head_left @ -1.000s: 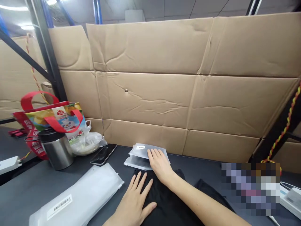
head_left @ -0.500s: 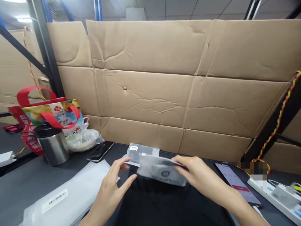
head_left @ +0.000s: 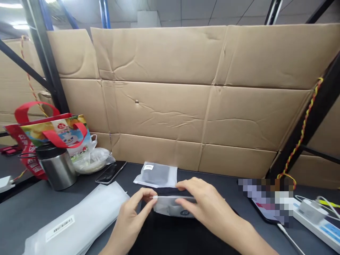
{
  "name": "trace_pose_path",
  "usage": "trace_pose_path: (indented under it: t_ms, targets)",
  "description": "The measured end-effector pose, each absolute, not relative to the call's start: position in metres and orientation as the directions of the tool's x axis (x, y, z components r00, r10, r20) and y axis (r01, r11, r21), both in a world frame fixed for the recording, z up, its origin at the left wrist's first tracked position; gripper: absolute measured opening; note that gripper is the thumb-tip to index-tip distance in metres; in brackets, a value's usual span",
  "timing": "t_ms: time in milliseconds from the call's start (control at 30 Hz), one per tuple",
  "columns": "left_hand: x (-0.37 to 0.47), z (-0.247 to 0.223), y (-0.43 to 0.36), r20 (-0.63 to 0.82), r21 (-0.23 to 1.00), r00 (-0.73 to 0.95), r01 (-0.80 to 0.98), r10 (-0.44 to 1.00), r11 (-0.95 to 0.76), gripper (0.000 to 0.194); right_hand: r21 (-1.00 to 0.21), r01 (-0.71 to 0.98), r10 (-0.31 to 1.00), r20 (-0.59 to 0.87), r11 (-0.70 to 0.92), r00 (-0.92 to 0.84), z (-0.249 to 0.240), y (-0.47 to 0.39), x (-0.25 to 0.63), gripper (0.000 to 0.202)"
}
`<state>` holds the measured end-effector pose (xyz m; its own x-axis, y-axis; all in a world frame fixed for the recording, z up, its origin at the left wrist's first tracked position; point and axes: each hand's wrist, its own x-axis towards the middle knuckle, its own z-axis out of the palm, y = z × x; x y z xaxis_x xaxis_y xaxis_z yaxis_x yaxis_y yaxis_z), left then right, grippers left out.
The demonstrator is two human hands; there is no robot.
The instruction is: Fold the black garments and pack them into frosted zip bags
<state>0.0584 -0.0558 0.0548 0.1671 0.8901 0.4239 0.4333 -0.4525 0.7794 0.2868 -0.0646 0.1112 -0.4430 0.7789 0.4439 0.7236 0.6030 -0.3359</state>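
A small frosted zip bag with a dark round logo stands upright in front of me, held between both hands. My left hand pinches the bag's upper left corner at a small white slider, thumb against forefinger. Closed round the bag's right part is my right hand, its thumb on the front face and its fingers behind the top edge. Below the bag lies a glossy black sheet or item. Behind it rests another frosted bag with a white label and something dark inside.
Left of my hands lies a stack of large frosted bags with a barcode label. Farther left stand a steel flask, a red-handled tote bag and a phone. A power strip sits at right; cardboard walls the back.
My left hand has moved from beside the zip bag to pinch its left corner. My right hand has shifted left along the bag, and the bag sits slightly lower.
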Motion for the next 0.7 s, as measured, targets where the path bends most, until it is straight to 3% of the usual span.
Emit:
trace_pose_path:
  t_ms: [167, 267, 533, 700]
  targets:
    - [0.068, 0.054, -0.062, 0.483, 0.733, 0.179, 0.454, 0.857, -0.507, 0.019, -0.248, 0.662, 0.674, 0.520, 0.707, -0.524, 0.101, -0.066, 0.251, 0.007]
    - [0.065, 0.057, -0.062, 0.484, 0.701, 0.194, 0.498, 0.854, -0.510, 0.014, -0.236, 0.667, 0.673, 0.518, 0.706, -0.528, 0.098, -0.068, 0.253, 0.014]
    - [0.048, 0.058, -0.051, 0.485, 0.671, 0.128, 0.580, 0.865, -0.462, 0.018, -0.378, 0.793, 0.850, 0.428, 0.478, -0.308, 0.096, -0.072, 0.364, 0.012]
    - [0.055, 0.062, -0.050, 0.485, 0.669, 0.116, 0.589, 0.867, -0.453, 0.022, -0.287, 0.819, 0.794, 0.531, 0.496, -0.296, 0.093, -0.084, 0.373, 0.015]
